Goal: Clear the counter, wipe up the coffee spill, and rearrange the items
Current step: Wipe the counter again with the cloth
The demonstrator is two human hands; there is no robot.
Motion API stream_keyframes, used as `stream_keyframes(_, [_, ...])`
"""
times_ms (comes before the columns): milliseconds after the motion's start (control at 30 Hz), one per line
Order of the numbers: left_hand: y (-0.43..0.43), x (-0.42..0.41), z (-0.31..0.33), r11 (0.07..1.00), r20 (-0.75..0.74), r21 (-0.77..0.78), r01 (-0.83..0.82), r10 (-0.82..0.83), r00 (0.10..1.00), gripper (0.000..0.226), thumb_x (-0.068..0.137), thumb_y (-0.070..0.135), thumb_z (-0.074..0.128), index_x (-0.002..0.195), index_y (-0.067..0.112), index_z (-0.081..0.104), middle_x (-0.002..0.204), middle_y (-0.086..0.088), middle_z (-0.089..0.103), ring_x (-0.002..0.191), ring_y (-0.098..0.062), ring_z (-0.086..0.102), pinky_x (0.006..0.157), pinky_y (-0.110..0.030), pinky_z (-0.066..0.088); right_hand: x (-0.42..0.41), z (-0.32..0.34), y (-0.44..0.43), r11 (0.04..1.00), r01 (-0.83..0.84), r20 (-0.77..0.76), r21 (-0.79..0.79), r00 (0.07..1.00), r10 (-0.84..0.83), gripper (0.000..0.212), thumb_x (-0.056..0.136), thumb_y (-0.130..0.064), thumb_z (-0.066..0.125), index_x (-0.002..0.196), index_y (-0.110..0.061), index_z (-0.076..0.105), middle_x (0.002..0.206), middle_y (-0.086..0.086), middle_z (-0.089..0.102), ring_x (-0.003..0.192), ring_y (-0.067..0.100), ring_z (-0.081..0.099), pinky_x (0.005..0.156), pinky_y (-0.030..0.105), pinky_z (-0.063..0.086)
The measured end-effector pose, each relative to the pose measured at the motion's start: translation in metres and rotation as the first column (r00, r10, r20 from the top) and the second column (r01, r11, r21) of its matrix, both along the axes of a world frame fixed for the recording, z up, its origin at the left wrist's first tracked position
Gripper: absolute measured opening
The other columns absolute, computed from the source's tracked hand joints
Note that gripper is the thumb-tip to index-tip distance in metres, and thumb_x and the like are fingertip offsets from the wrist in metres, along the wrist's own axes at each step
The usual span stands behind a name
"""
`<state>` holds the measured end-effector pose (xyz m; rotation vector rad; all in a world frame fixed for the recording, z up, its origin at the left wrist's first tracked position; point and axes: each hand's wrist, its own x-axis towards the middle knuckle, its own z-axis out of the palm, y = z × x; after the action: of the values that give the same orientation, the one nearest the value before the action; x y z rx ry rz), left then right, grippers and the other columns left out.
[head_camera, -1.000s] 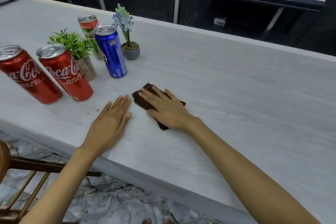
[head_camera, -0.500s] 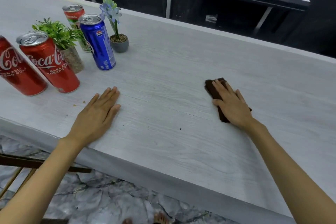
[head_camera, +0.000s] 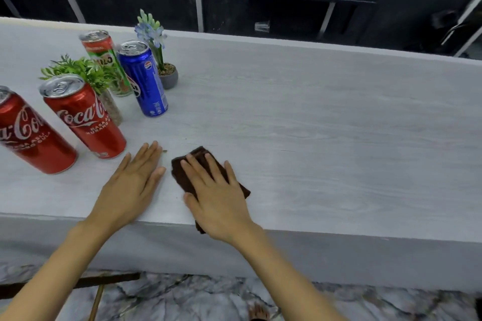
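Observation:
A folded dark brown cloth (head_camera: 182, 168) lies near the front edge of the pale grey counter (head_camera: 326, 138). My right hand (head_camera: 217, 197) presses flat on it, fingers spread, and the cloth's near end hangs over the edge. My left hand (head_camera: 130, 187) rests flat on the counter just to the left, holding nothing. A small speck (head_camera: 164, 150) lies past my left fingertips. No coffee spill is visible.
At the left stand two Coca-Cola cans (head_camera: 86, 117) (head_camera: 28, 135), a blue Pepsi can (head_camera: 144, 78), a Milo can (head_camera: 104, 57), a green potted plant (head_camera: 83, 73) and a blue flower in a grey pot (head_camera: 161, 60). A chair frame (head_camera: 96, 284) stands below the counter.
My right hand has swept the cloth from the right back to the left and toward the front edge, ending beside my left hand. The left hand stayed flat in place.

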<state>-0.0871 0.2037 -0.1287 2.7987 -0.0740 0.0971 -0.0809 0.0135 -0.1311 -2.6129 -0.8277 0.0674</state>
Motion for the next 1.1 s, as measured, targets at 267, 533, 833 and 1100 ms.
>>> stream_keyframes(267, [0.021,-0.012,-0.002,0.993,0.021,0.02,0.113,-0.113,0.993,0.054,0.096,0.035,0.025,0.145,0.015,0.013,0.154,0.005,0.008,0.142,-0.005,0.003,0.115,-0.022,-0.003,0.04,0.002,-0.088,0.912,0.408,-0.032,-0.046,0.912,-0.41,0.055,0.097,-0.033,0.03,0.147,-0.031,0.006,0.157,-0.011,0.005,0.145,0.01,-0.003,0.116,0.04,-0.003])
stream_keyframes(533, [0.037,-0.017,-0.006,0.993,0.075,-0.006,0.114,-0.113,0.991,0.052,0.097,0.032,0.026,0.145,0.014,0.017,0.154,0.002,0.014,0.142,-0.006,0.007,0.115,-0.022,0.0,0.033,0.003,0.022,0.935,0.354,0.024,-0.008,0.935,-0.354,0.059,0.093,-0.03,0.036,0.147,-0.023,0.013,0.157,-0.007,0.014,0.145,0.017,0.004,0.115,0.045,0.003])
stream_keyframes(833, [0.043,-0.024,-0.008,0.996,0.099,0.026,0.085,-0.087,0.991,0.051,0.098,0.03,0.026,0.144,0.012,0.017,0.154,0.001,0.015,0.143,-0.009,0.008,0.115,-0.023,0.0,0.028,-0.005,0.022,0.952,0.306,-0.003,-0.02,0.952,-0.306,0.057,0.095,-0.032,0.032,0.147,-0.027,0.009,0.157,-0.011,0.009,0.145,0.013,0.001,0.115,0.046,-0.002])
stream_keyframes(1100, [0.053,-0.043,-0.01,0.996,0.107,0.085,0.003,-0.012,0.994,0.065,0.091,0.048,0.006,0.144,0.012,0.017,0.152,0.004,0.013,0.139,-0.005,0.004,0.115,-0.023,-0.001,0.086,0.005,0.072,0.929,0.369,-0.049,-0.033,0.928,-0.37,0.057,0.096,-0.032,0.027,0.148,-0.022,0.006,0.158,-0.004,0.005,0.145,0.021,0.0,0.116,0.047,-0.003])
